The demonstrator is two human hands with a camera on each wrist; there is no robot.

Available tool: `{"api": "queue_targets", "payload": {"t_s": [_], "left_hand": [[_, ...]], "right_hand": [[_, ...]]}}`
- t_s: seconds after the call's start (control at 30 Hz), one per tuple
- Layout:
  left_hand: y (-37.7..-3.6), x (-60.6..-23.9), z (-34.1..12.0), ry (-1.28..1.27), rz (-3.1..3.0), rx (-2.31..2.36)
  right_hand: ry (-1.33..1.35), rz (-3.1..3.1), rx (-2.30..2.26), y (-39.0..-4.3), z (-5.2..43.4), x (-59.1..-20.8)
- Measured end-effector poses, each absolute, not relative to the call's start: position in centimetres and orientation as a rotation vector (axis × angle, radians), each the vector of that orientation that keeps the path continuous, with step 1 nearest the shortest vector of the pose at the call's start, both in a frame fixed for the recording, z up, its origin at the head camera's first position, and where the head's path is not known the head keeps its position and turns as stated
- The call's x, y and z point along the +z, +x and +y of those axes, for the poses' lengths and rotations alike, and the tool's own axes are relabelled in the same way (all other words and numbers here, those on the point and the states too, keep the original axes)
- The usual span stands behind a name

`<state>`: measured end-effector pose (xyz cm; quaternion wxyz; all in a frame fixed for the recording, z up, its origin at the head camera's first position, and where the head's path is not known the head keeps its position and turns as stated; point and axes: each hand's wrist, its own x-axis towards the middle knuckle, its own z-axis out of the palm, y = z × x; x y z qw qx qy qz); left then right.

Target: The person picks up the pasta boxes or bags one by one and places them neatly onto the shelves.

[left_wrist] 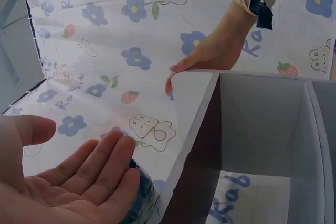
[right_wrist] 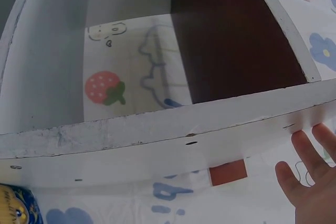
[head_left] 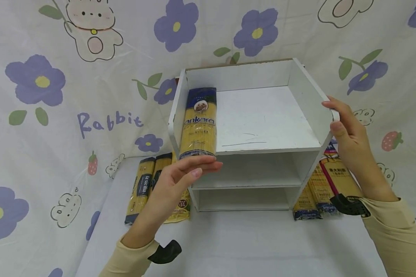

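Note:
A white shelf unit (head_left: pixel 246 169) with a top tray and lower compartments stands on the table. A pack of spaghetti (head_left: pixel 201 123), marked "ankara", lies lengthwise in the tray against its left side. My left hand (head_left: pixel 180 181) is at the pack's near end, fingers straight and touching or just under it; the palm shows in the left wrist view, where the blue pack end (left_wrist: pixel 144 195) is partly hidden behind the fingers. With thumb and fingers at its front corner, my right hand (head_left: pixel 353 142) holds the unit's right side panel (head_left: pixel 313 100).
More pasta packs (head_left: pixel 142 192) lie on the table left of the unit. Others (head_left: pixel 306 200) lie to the right, partly behind my right wrist. A patterned cloth (head_left: pixel 107 84) with flowers and rabbits hangs behind. White covering (head_left: pixel 242 246) spreads over the table in front.

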<state>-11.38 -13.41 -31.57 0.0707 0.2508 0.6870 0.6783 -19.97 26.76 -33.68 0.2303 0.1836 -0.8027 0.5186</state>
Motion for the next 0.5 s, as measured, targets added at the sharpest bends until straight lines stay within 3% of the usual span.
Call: {"api": "queue_targets", "payload": {"t_s": [0.5], "left_hand": [[-10.4,-30.9,-17.6,1.084,2.179,1.887]], "right_hand": [[0.572,-2.179,1.417,-20.2,26.9,-34.0]]}}
